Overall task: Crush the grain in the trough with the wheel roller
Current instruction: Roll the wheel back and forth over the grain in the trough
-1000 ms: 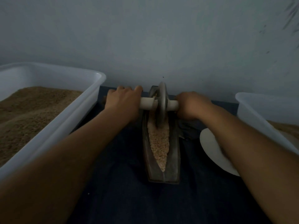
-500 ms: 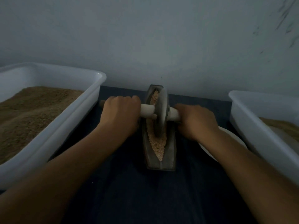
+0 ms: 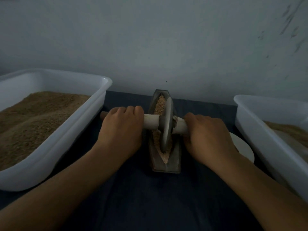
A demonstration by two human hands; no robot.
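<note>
Metal wheel [image 3: 166, 125] stands upright in the narrow trough [image 3: 173, 157], rim down in the grain [image 3: 160, 104], likely so weight bears on one line. Left hand [image 3: 122, 129] and right hand [image 3: 209, 137] each wrap curled fingers round the axle [image 3: 150, 122], one per side, probably for balance. Counted: one wheel, one trough, two white tubs [image 3: 100, 104], one plate [image 3: 244, 147], all on the dark tabletop [image 3: 150, 202].

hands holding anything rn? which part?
Yes: both grip the wheel roller by its pale axle handle, left hand on the left end, right hand on the right end, disc between them in the trough.
</note>
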